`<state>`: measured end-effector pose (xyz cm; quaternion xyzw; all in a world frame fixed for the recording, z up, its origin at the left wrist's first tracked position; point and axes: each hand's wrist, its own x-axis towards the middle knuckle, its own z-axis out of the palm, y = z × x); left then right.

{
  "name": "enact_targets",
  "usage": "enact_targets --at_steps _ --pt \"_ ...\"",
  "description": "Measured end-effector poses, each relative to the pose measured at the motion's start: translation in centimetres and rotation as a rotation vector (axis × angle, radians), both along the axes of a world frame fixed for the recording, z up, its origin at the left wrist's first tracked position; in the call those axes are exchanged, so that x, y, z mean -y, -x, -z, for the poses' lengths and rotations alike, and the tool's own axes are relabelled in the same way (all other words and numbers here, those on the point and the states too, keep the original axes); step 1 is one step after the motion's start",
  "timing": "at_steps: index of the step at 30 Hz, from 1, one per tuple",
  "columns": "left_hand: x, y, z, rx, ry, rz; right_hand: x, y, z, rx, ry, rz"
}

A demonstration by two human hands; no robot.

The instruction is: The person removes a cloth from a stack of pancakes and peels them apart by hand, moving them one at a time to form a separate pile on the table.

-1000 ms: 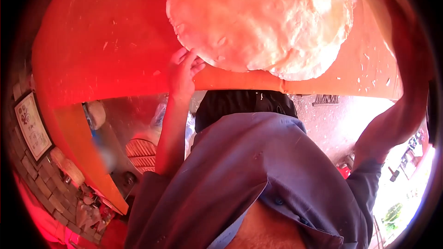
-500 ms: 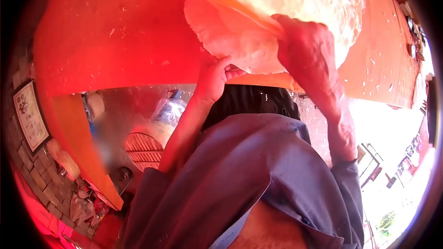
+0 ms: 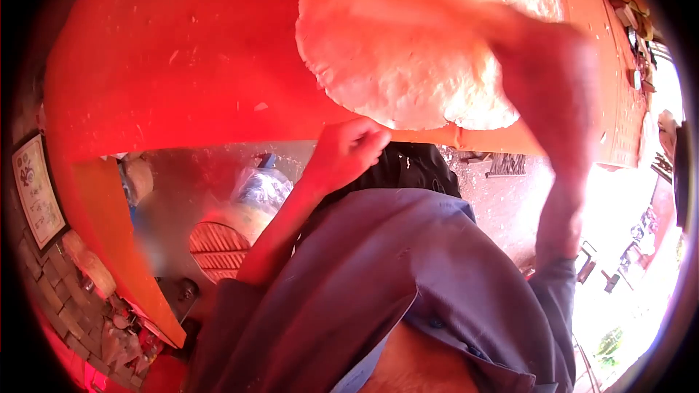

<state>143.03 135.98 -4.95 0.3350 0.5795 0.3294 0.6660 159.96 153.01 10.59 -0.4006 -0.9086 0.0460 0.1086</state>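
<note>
A wide, thin sheet of dough with an uneven edge lies on the tabletop, its near rim close to the table's front edge. My left hand is curled closed at that front edge, just beside the dough's lower left rim; nothing shows in its fingers. Over the right part of the sheet is my right hand, smeared by motion. Its fingertips blend into the bright dough, so whether they grip it is not visible.
The red-orange table carries scattered pale flecks. Below its edge stand a round slatted lid and a plastic-wrapped bundle. A framed sheet leans at far left. Small items line the table's far right side.
The raised fold in the dough now lies flat. My right hand has swung to the right, and my left hand has moved slightly down, off the dough's rim, its fingers curling closed.
</note>
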Motion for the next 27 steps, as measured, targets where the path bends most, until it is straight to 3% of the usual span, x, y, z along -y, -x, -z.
enact_targets --at_steps 2,4,5,6,8,9,10,12,13,15,16,18,20,23,27 --pt "-1.9 -1.0 1.3 0.101 0.006 -0.023 1.1 0.5 7.2 0.021 -0.023 -0.124" --pt "-3.5 -1.4 4.1 0.065 -0.066 -0.190 2.8 0.2 12.6 0.029 0.162 -0.169" --pt "-4.0 -1.6 4.2 0.137 -0.338 -0.360 2.9 0.1 12.3 0.031 0.154 -0.169" --pt "-4.2 -1.3 4.1 0.137 -0.344 -0.361 3.3 0.1 11.8 -0.014 0.149 -0.145" --pt "-2.9 -0.5 3.3 -0.182 -0.469 -0.422 3.8 0.2 10.5 -0.081 0.141 -0.100" --pt "-3.0 0.9 2.7 -0.452 -0.574 -0.306 4.0 0.9 8.8 -0.036 0.114 -0.069" --pt "-2.6 1.8 3.2 -0.453 -0.584 -0.300 4.3 1.7 7.6 0.007 0.072 -0.042" --pt "-1.1 3.0 4.9 -0.314 -0.414 -0.668 6.2 2.7 9.2 0.030 0.076 -0.054" --pt "-0.6 3.7 5.0 -0.312 -0.424 -0.666 7.2 3.0 12.1 0.045 0.089 -0.078" --pt "0.4 4.5 5.5 0.070 0.038 -0.747 8.3 3.0 14.9 0.017 0.154 -0.080" --pt "0.4 4.9 6.0 0.077 0.040 -0.743 8.2 3.0 15.1 0.011 0.177 -0.080" --pt "0.5 4.9 6.8 0.672 0.089 -0.713 7.0 3.4 12.9 -0.005 0.176 -0.075" --pt "-0.1 4.9 6.1 0.696 0.069 -0.699 6.8 4.6 11.7 -0.031 0.147 -0.069" --pt "0.9 6.2 8.8 0.261 0.122 -0.683 8.2 6.1 15.9 -0.013 0.133 -0.083" --pt "-0.5 4.5 5.1 0.577 0.011 -0.698 8.4 5.2 15.0 -0.067 0.167 -0.058"
